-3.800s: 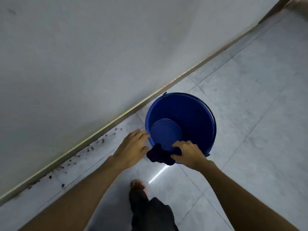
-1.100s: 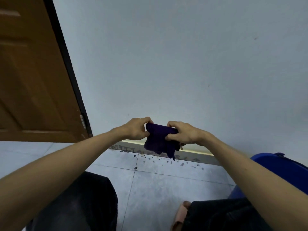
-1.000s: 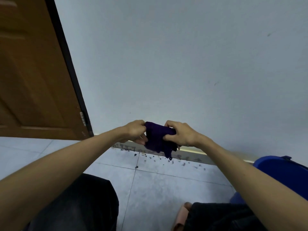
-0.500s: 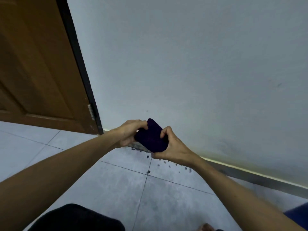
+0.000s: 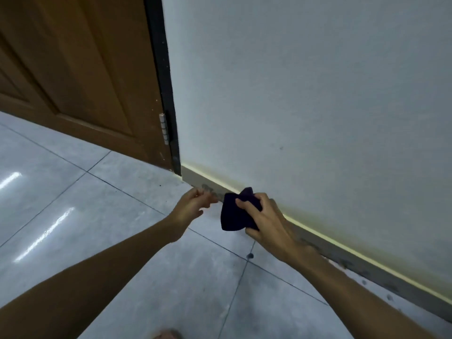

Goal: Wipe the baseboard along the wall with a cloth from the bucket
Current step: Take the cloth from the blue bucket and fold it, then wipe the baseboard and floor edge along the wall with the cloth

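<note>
My right hand (image 5: 266, 222) grips a dark purple cloth (image 5: 233, 214), bunched up and held just in front of the grey baseboard (image 5: 367, 267). The baseboard runs from the door frame down to the right along the foot of the white wall (image 5: 305, 94) and carries dark smudges. My left hand (image 5: 193, 207) hovers to the left of the cloth, fingers loosely curled and apart, holding nothing. Its fingertips are close to a smudged patch of baseboard (image 5: 208, 187). The bucket is out of view.
A brown wooden door (image 5: 73, 69) with a black frame (image 5: 163, 81) and a hinge (image 5: 164, 128) stands at the left. Pale grey floor tiles (image 5: 122, 228) carry dark specks near the baseboard, one at a grout joint (image 5: 249, 256). A toe shows at the bottom edge (image 5: 168, 335).
My left hand has let go of the cloth and moved left; my right hand alone holds it, lower and nearer the baseboard. The view has swung left and the bucket has left the frame.
</note>
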`<state>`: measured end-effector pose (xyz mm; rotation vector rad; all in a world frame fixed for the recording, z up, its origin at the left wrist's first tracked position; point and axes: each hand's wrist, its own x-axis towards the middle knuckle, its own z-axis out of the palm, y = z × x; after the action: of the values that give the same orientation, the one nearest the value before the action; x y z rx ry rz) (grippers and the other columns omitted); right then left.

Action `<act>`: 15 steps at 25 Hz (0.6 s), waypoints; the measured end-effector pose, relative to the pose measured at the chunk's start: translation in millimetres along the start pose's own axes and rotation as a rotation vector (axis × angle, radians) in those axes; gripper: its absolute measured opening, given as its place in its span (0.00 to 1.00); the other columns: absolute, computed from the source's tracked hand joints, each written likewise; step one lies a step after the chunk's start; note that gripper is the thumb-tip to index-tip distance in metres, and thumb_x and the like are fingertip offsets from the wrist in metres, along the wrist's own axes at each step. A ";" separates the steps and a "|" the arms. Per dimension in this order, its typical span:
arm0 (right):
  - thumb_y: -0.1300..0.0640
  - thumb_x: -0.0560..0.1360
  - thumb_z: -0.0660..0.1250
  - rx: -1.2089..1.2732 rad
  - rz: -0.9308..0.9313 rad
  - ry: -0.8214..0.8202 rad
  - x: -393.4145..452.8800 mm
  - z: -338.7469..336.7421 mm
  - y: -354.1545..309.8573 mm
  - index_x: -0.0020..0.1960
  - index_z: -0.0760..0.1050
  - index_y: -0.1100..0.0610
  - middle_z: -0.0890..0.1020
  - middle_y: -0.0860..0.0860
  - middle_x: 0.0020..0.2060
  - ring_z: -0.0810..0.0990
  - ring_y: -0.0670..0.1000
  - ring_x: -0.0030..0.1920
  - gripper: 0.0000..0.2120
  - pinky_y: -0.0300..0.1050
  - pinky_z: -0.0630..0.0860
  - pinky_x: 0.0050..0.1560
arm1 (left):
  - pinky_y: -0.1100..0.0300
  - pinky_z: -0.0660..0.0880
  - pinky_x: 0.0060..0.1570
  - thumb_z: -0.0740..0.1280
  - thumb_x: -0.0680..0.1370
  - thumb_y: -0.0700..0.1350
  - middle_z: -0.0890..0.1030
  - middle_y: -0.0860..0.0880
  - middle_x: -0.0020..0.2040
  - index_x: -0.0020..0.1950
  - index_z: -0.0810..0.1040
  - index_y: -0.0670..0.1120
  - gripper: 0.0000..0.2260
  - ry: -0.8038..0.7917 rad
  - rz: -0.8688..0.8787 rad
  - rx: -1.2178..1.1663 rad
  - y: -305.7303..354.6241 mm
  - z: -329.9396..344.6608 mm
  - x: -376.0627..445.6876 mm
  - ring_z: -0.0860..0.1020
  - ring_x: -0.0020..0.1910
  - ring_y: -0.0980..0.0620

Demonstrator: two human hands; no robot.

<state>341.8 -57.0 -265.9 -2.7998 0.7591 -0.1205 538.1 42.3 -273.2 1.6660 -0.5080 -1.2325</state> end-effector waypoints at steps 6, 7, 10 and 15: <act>0.64 0.66 0.74 -0.476 -0.354 0.034 89.2 66.9 -12.4 0.66 0.72 0.57 0.73 0.62 0.65 0.76 0.63 0.46 0.29 0.54 0.76 0.40 | 0.50 0.55 0.75 0.62 0.77 0.36 0.57 0.41 0.78 0.74 0.59 0.41 0.27 0.307 0.137 0.725 -108.2 -37.8 33.4 0.52 0.78 0.42; 0.65 0.69 0.70 -0.550 -0.452 0.080 110.5 78.8 -22.3 0.64 0.73 0.57 0.73 0.60 0.66 0.76 0.62 0.46 0.23 0.53 0.75 0.39 | 0.50 0.46 0.75 0.61 0.77 0.37 0.49 0.41 0.79 0.76 0.53 0.40 0.30 0.321 0.112 0.784 -119.8 -40.1 37.6 0.44 0.78 0.43; 0.66 0.77 0.57 -0.725 -0.674 0.138 165.6 108.4 -50.2 0.60 0.75 0.55 0.74 0.52 0.66 0.78 0.57 0.46 0.16 0.49 0.75 0.42 | 0.50 0.36 0.73 0.58 0.78 0.39 0.38 0.41 0.79 0.77 0.40 0.39 0.33 0.309 0.071 0.837 -143.5 -40.5 41.7 0.34 0.76 0.44; 0.68 0.77 0.57 -0.936 -0.805 0.016 203.3 140.7 -53.6 0.72 0.63 0.60 0.68 0.58 0.70 0.69 0.66 0.65 0.23 0.61 0.64 0.68 | 0.48 0.36 0.74 0.56 0.79 0.39 0.35 0.41 0.78 0.76 0.39 0.38 0.33 0.283 0.050 0.861 -159.8 -37.4 44.7 0.32 0.76 0.43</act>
<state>563.0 -86.2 -385.3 -3.7985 -0.5333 0.1159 556.9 95.9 -433.5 2.4706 -0.9789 -0.7383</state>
